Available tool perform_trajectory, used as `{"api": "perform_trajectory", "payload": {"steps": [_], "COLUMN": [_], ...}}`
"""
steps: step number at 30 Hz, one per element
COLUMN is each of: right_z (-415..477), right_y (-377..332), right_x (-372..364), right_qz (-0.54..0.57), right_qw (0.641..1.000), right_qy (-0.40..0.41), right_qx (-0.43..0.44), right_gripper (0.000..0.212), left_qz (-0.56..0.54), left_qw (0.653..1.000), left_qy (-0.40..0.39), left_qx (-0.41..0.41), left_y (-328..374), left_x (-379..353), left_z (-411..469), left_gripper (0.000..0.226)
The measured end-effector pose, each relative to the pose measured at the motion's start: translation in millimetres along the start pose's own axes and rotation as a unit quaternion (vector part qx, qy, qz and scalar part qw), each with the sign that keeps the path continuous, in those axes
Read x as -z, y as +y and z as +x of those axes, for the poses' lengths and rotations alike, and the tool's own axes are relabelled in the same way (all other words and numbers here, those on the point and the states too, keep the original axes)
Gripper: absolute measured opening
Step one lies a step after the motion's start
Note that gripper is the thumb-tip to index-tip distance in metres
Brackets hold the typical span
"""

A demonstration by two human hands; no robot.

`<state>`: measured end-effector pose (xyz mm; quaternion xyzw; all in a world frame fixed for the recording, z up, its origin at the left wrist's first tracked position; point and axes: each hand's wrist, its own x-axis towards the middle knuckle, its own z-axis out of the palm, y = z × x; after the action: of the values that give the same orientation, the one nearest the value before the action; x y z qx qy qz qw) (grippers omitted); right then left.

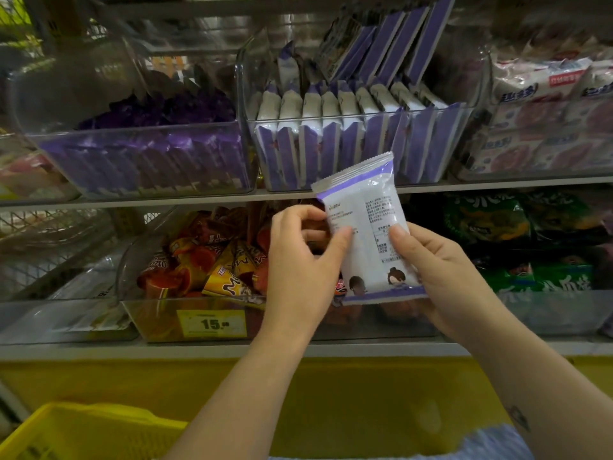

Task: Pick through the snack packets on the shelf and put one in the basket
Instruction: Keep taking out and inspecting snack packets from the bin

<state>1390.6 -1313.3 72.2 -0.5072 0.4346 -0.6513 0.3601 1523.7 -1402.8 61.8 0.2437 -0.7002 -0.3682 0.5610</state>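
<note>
A white and purple snack packet (pixel 368 227) is held upright in front of the shelves, its printed back facing me. My left hand (pixel 302 260) pinches its left edge with the thumb. My right hand (pixel 444 277) grips its right side and lower corner. Directly above and behind it, a clear bin (pixel 331 180) on the upper shelf holds several matching packets (pixel 331 127) standing in rows. The yellow basket (pixel 83 429) sits at the bottom left, below my left forearm.
A clear bin of purple packets (pixel 149 154) is on the upper left. Below are a bin of orange and yellow wrappers (pixel 205 267) with a yellow price tag (pixel 212 323), and green bags (pixel 530 254) on the right. White and pink packs (pixel 547 121) fill the upper right.
</note>
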Motion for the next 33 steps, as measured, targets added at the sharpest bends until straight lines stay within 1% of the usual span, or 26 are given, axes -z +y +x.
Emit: {"api": "perform_trajectory", "payload": {"steps": [1,2,4,5,8,13,17,20,23,26,29,33], "right_z": [0,0,0,0,-2,-4,-4,-4,-4,-5,-5,-5], "right_y": [1,2,2,2,-1,-2,-3,-3,-3,-5,-3,-3], "right_x": [-1,-2,-3,-3,-2,-1,-2,-2,-2,-3,-2,1], "right_qz": [-0.012,-0.025,-0.056,-0.071,-0.098,-0.119,-0.128,-0.146,-0.143,-0.151,-0.154,-0.165], "right_qw": [1.0,0.998,0.994,0.992,0.991,0.991,0.99,0.988,0.988,0.987,0.984,0.981], "right_qy": [0.02,0.041,0.07,0.074,0.052,0.017,-0.001,-0.011,-0.029,-0.041,-0.076,-0.097], "right_qx": [0.021,0.04,0.067,0.073,0.069,0.064,0.057,0.048,0.04,0.045,0.04,0.035], "right_gripper": [0.031,0.028,0.022,0.022,0.026,0.028,0.028,0.029,0.029,0.028,0.026,0.028], "left_qz": [0.012,0.018,0.039,0.043,0.034,0.03,0.01,-0.007,-0.053,-0.071,-0.07,-0.076], "left_qw": [1.0,0.997,0.989,0.985,0.982,0.983,0.984,0.985,0.983,0.982,0.982,0.982], "left_qy": [-0.028,-0.068,-0.14,-0.162,-0.178,-0.171,-0.154,-0.13,-0.111,-0.112,-0.114,-0.095], "left_qx": [0.003,0.015,0.037,0.045,0.056,0.066,0.093,0.114,0.139,0.135,0.133,0.146], "left_y": [1,1,2,2,3,3,-1,-3,-6,-8,-9,-8], "left_x": [-1,-2,-3,-4,-7,-7,-5,-1,4,8,11,13], "left_z": [-2,-4,-8,-9,-11,-13,-10,-6,-2,0,0,2], "left_gripper": [0.03,0.039,0.064,0.075,0.091,0.102,0.099,0.089,0.079,0.059,0.04,0.039]}}
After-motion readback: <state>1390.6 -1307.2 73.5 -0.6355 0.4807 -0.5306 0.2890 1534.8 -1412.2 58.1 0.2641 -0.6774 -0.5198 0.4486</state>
